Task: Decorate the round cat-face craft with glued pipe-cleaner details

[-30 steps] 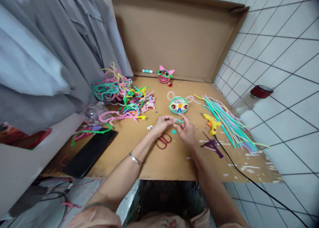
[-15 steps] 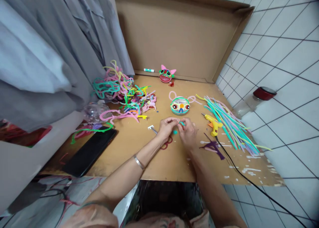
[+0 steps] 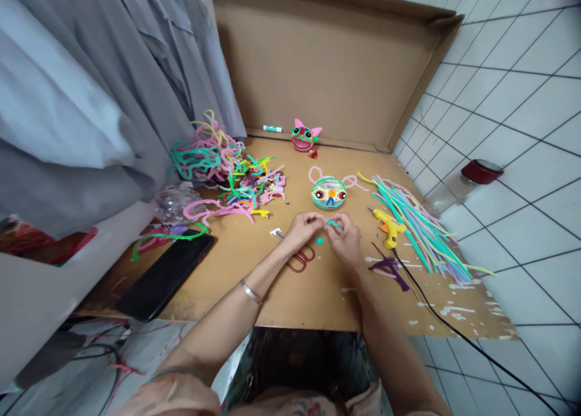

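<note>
Two bare hands meet over the middle of the counter [image 3: 313, 304] in the head view, with a short teal strip [image 3: 333, 224] between their fingertips. The left hand [image 3: 305, 229] has its grip pinched at the strip's left end; the right hand [image 3: 344, 237] has its grip grasping the right part. The strip's long axis runs roughly left to right, its right end tilting slightly toward the near side. Just beyond the hands sits a round face ornament [image 3: 329, 202], its front turned to the near side. Red-handled scissors [image 3: 300, 260] lie partly under the left wrist, near a teal disc [image 3: 320, 241]. To the right, a yellow glue gun [image 3: 389, 227] points its nozzle far and left.
</note>
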A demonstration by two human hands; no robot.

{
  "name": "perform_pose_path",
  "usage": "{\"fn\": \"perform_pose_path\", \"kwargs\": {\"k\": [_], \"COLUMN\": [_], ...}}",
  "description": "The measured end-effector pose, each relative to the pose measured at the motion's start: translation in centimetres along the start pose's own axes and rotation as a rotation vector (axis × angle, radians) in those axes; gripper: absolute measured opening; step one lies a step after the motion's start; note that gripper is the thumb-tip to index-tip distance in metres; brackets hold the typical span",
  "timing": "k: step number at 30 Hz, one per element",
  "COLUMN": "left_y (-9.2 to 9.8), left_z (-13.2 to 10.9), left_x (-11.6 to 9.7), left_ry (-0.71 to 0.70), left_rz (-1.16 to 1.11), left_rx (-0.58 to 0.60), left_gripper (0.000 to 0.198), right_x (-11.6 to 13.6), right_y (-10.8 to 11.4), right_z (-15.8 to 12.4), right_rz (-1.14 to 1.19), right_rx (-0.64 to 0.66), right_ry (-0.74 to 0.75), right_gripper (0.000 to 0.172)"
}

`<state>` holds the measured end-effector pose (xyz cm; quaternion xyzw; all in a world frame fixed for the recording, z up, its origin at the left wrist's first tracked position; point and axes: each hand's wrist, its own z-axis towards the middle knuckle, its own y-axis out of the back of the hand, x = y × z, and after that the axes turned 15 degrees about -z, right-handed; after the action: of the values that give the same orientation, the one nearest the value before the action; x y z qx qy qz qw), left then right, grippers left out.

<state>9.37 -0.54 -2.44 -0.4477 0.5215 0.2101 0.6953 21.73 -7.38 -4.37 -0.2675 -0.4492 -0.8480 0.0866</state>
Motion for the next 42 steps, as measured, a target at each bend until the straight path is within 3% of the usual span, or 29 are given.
{"fn": "perform_pose_path", "kwargs": {"k": [8,12,21,33,42], "left_y": [1.8,1.9,1.1,-0.8,-0.7], "left_z": [1.0,1.0,0.5,-0.1,-0.1], "left_x": [-0.7,-0.7,-1.2,0.3,0.7], "left_ry": [0.025,-0.043,0.044,0.074,0.157], "left_rz": [0.209,0.246,0.113,-0.253,-0.308], "left_rx": [0.2,0.148,0.143,-0.13,-0.047], "left_gripper": [0.014,0.014,0.023,0.022,0.027], "right_x": [-0.2,0.3,0.5,1.4,0.2], "right_y": [0.2,0.8,1.6,1.1,0.9], "right_z": [0.0,0.1,0.1,-0.4,0.0], "right_rz": [0.114,0.037,-0.286,-0.388,-0.327], "right_rx": [0.171,0.15,-0.071,-0.066,-0.075], "right_ry": [0.098,0.149,0.222,0.296,0.268], "right_gripper": [0.012,0.017,0.023,0.02,0.028]}}
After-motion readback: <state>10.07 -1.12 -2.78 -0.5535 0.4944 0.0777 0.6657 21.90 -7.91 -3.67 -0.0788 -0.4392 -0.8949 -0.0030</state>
